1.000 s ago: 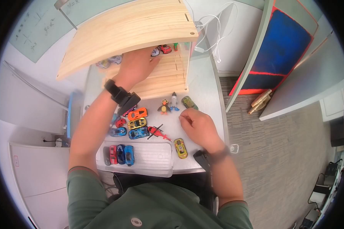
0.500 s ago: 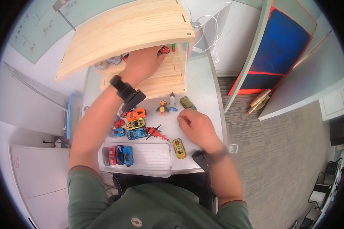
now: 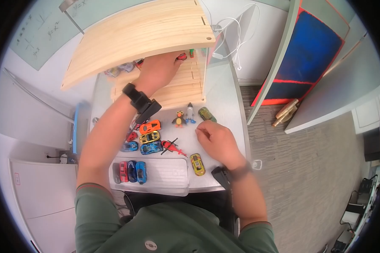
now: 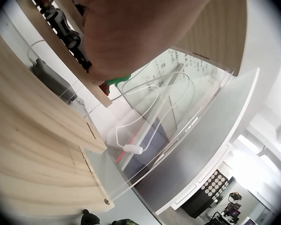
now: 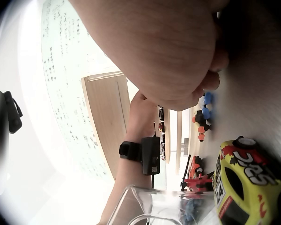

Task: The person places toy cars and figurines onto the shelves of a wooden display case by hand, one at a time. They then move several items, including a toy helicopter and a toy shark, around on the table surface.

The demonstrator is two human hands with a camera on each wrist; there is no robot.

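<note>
My left hand (image 3: 158, 71) reaches under the top board of a wooden shelf (image 3: 139, 31), its thumb beside a small red toy car (image 3: 182, 56). The hand's own back hides its other fingers, so I cannot tell whether it grips anything. In the left wrist view it overlaps a row of toy vehicles (image 4: 65, 30), close to a green toy (image 4: 118, 80). My right hand (image 3: 219, 141) rests on the table with fingers loosely curled and nothing visible in them. Around it are a camouflage toy car (image 3: 207, 114), a yellow toy car (image 3: 197, 164) and a red toy helicopter (image 3: 173, 146).
A toy penguin (image 3: 179, 119) and a grey toy rocket (image 3: 190, 111) stand before the shelf. An orange car (image 3: 150, 127) and several others cluster left of the helicopter. Nearest the body, a clear plastic tray (image 3: 169, 175) holds several cars. A white cable (image 3: 240, 40) hangs behind.
Within the shelf, my left hand has shifted right towards the red car, and now covers the white-and-blue car seen earlier. My right hand stays in place; the view has shifted slightly.
</note>
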